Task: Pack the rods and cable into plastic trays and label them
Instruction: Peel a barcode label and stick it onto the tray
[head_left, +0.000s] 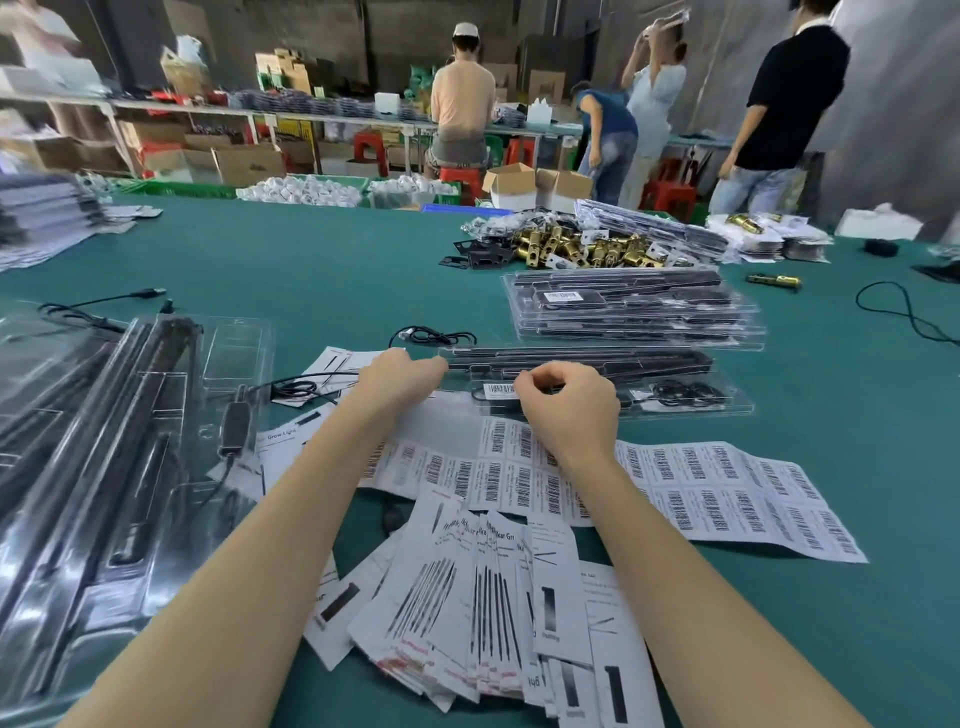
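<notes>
barcode label (500, 390) seemingly under right hand (569, 402) fingertips, on tray (691, 410)

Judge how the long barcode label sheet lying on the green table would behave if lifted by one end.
The label sheet looks thin and lies creased, so it would likely droop and fold rather than stay flat. It is probably very light and could slide on the table. Empty backing near the left hand suggests labels peel off easily.

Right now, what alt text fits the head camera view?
A right hand presses a barcode label onto a packed clear tray; the left hand steadies its end, above a label sheet on a green table.
</notes>
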